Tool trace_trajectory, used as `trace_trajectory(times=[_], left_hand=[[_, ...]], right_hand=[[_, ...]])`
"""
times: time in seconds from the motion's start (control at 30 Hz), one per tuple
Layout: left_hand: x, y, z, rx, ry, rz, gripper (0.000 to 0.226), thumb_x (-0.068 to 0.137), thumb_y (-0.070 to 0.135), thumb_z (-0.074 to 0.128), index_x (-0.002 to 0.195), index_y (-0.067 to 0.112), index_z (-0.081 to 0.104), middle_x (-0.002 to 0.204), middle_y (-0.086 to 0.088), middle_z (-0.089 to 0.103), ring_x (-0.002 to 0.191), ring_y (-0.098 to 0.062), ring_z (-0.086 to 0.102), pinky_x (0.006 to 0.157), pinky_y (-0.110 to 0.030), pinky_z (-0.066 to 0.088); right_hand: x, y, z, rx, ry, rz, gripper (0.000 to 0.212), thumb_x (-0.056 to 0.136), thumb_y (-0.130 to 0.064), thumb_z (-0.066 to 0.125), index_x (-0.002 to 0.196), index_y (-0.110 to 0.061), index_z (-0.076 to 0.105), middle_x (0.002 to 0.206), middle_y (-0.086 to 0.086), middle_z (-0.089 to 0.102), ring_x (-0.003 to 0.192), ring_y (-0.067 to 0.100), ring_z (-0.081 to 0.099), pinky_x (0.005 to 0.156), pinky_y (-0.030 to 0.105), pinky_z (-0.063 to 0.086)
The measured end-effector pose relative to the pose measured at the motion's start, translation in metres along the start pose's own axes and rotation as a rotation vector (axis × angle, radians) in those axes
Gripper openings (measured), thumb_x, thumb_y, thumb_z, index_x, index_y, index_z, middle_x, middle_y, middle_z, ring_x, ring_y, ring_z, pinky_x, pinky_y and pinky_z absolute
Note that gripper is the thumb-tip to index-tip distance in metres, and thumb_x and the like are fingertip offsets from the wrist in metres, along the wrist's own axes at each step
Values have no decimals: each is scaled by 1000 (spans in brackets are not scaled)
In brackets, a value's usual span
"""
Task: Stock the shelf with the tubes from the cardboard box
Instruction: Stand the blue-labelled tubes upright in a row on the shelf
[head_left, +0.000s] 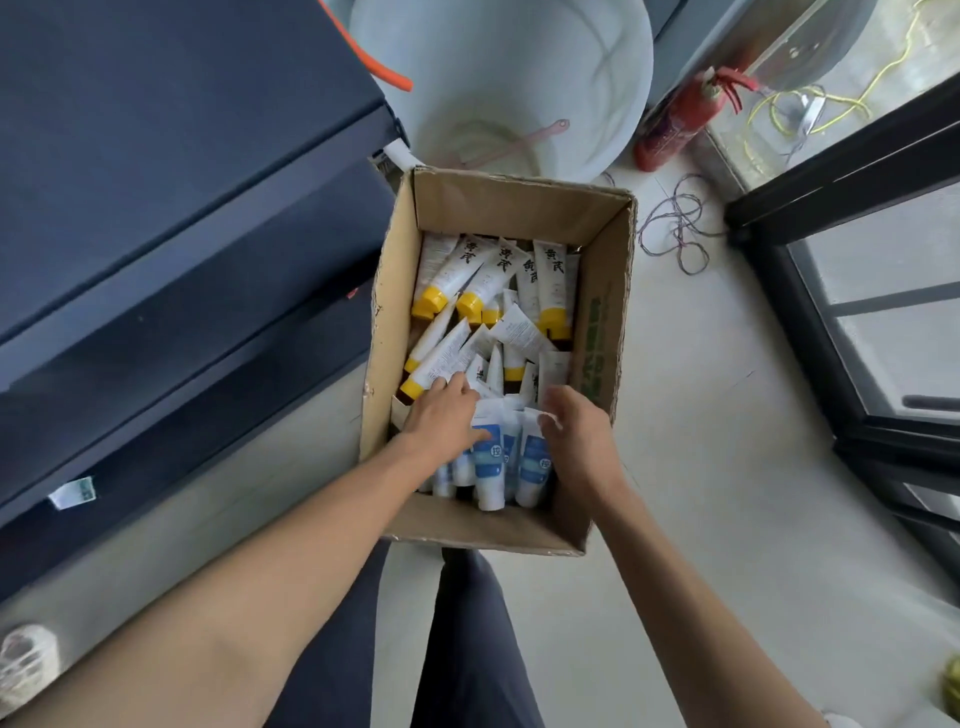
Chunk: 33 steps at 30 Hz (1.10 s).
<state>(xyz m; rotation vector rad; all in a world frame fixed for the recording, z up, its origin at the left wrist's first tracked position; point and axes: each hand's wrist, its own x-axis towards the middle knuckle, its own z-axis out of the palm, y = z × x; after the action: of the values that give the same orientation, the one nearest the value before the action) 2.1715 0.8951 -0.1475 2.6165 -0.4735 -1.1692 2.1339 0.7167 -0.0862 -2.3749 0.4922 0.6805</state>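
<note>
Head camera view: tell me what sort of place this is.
Probably a shop's back area or stockroom. An open cardboard box of white tubes sits on the floor beside dark blue shelving. A red fire extinguisher and a large white tub stand by a glass door.

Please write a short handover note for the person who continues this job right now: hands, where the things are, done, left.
Left hand: inside the cardboard box, fingers on the tubes; a grip cannot be told.
Right hand: gripping the blue-and-white tubes at the near end.
Yellow-capped tubes lie loose at the far end of the box, which stands on the floor beside the dark shelf.
Done: no tubes visible on the shelf.
Left: nearly everything; the box is well filled.
</note>
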Motion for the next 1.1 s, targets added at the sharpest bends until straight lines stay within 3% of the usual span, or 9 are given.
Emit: trace_trajectory(times=[0.1,0.2,0.3,0.4,0.63,0.73,0.87,1.0,1.1], left_hand=[[1,5,12,23,56,-42,62,88,48,68,135,11,51,131,-7,45,118,-26,43,98,-40,47],[-2,11,15,-24,147,-48,60,83,45,75,128,13,52,125,-5,50,114,-24,46,97,-36,45],[-13,17,18,-340,152,-117,46,81,31,80,115,20,51,104,-2,60,99,-24,58,84,-36,47],[-24,20,22,-665,154,-243,31,86,22,74,108,24,53,88,-1,58,84,-23,57,74,-33,46],[-52,16,8,-909,296,-312,26,83,11,77,108,12,68,102,-4,70,92,-24,66,80,-34,54],[-71,18,-16,-951,347,-276,28,85,9,75,112,9,68,103,-1,68,88,-20,64,74,-25,48],[-101,18,-50,-940,401,-194,20,86,14,74,106,14,70,97,2,70,81,-11,65,66,-11,46],[-137,18,-79,-928,520,-173,16,84,20,77,98,24,71,94,6,70,84,-14,66,75,-29,51],[-172,20,-104,-935,634,-134,14,83,19,78,89,28,70,84,12,64,78,-7,62,69,-24,46]], right_hand=[[22,9,17,-304,-137,-34,31,88,-2,59,118,0,55,120,18,60,107,37,57,85,38,46],[24,11,30,-426,-154,-44,29,86,1,56,115,1,55,118,18,60,106,36,58,85,40,49],[18,17,39,-452,-125,-31,33,84,-1,64,117,-4,58,119,14,58,105,33,59,86,42,54],[12,21,39,-398,-113,-46,38,81,3,65,117,-8,60,118,14,62,103,34,62,85,45,56],[-13,5,11,-103,-42,-12,31,78,-6,66,107,-18,72,104,10,74,94,31,67,81,41,58],[-24,-6,-9,71,-7,-56,25,73,-7,69,95,-19,74,99,5,73,94,28,64,81,40,55],[-39,-32,-46,158,57,-197,28,76,-6,74,102,-15,75,101,3,70,96,25,61,85,38,49],[-58,-68,-81,290,68,-286,27,77,-7,78,99,-23,74,92,-1,68,82,19,63,77,42,53],[-80,-105,-107,366,58,-357,29,80,-10,79,93,-34,69,95,-9,70,86,11,68,78,34,57]])
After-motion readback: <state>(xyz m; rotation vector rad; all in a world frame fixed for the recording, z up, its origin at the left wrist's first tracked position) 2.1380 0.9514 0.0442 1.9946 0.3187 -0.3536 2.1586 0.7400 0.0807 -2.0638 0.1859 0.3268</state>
